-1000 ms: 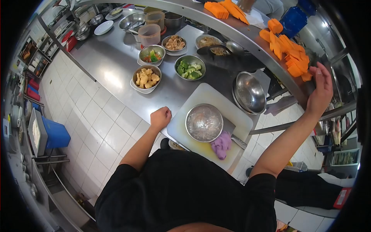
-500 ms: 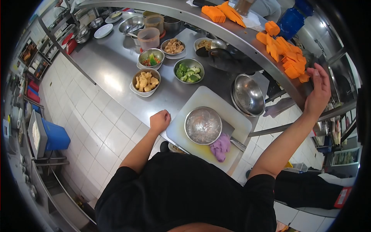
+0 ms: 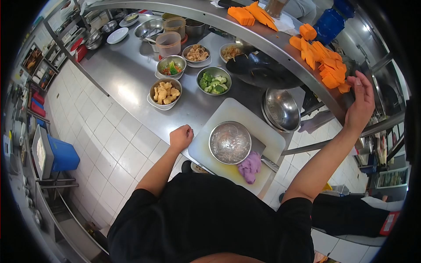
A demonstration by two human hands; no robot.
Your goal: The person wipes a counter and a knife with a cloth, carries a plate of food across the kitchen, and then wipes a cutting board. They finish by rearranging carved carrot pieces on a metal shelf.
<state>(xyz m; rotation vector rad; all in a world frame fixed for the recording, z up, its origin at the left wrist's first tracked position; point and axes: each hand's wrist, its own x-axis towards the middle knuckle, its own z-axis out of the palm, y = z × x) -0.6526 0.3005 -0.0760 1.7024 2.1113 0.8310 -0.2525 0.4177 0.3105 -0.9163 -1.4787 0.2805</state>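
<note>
Left hand (image 3: 181, 138) is curled into a loose fist, resting on the table (image 3: 127, 79) edge just beside the cutting board (image 3: 245, 118), its grip holding nothing. Right hand (image 3: 360, 105) is up at the shelf (image 3: 280, 41), fingers spread wide, fingertips at the orange slices (image 3: 326, 63), nothing clasped. On the board sits a steel bowl (image 3: 230, 142), a purple cloth (image 3: 250, 166) touching its rim. Bowls of broccoli (image 3: 214, 82) and tofu (image 3: 165, 92) stand further back
</note>
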